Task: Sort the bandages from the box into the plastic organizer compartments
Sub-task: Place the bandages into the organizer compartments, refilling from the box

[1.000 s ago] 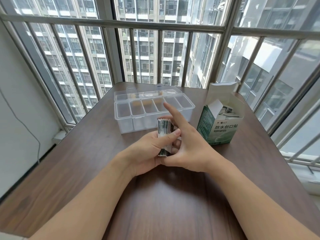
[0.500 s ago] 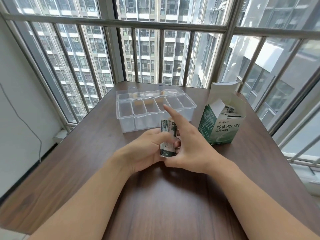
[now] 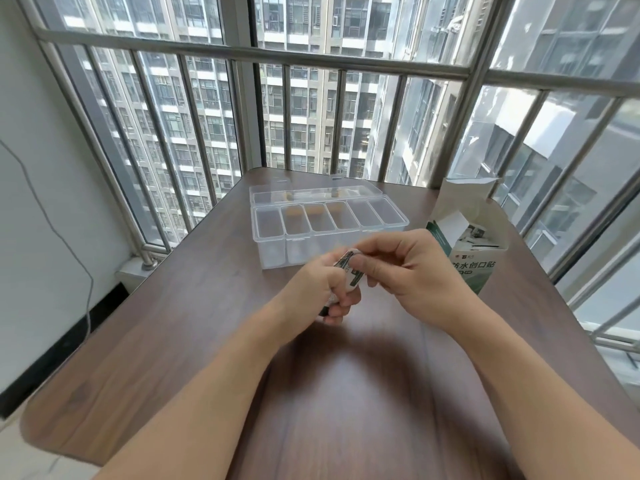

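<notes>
A stack of wrapped bandages [image 3: 350, 271], white with green and black print, is held in front of me over the table. My left hand [image 3: 313, 292] grips the stack's lower part from the left. My right hand [image 3: 401, 268] pinches its upper end with thumb and curled fingers. The clear plastic organizer [image 3: 273, 252] stands open just beyond the hands, with a row of several compartments and its lid tipped back. The green and white bandage box [image 3: 474, 271] stands open to the right, more bandages showing inside.
The brown wooden table [image 3: 329, 393] fills the foreground. A metal railing [image 3: 242, 53] and windows close off the far and right sides. A white wall with a thin cable [image 3: 52, 220] is at the left.
My right hand's straight index finger has curled down and now pinches the top of the stack. The stack has tilted, and the view has shifted a little.
</notes>
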### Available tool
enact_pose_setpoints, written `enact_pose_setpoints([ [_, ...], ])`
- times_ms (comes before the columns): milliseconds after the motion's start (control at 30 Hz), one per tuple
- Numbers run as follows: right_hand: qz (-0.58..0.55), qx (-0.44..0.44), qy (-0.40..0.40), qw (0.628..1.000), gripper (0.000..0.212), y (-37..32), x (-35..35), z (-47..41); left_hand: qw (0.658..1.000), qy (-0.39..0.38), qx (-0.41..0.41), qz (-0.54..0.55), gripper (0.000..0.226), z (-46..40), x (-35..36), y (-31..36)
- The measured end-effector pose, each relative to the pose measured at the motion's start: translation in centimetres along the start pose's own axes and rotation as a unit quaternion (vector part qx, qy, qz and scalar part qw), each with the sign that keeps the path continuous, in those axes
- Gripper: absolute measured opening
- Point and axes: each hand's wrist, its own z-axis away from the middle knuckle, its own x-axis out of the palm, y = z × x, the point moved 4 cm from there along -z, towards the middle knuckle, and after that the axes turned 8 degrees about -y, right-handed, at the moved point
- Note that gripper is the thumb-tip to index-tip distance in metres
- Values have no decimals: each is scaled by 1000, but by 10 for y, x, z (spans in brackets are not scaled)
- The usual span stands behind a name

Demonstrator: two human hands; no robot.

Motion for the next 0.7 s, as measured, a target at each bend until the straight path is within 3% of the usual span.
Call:
enact_pose_setpoints([
  [233,34,-23,-19,999,7,-35,-7,-20,995,-56,80,15,33,11,-9,16],
  [367,56,1,-121,991,8,-47,-2,-44,996,-1,86,29,30,15,-24,23],
  [500,109,-13,-137,984,9,-58,4,-75,992,58,109,27,33,25,-51,31],
  [600,69,-5,-88,994,11,-70,-3,-101,960,184,212,22,52,43,-88,40],
  [700,96,-3,-65,993,9,-75,-2,-129,887,357,292,11,33,62,-117,43],
])
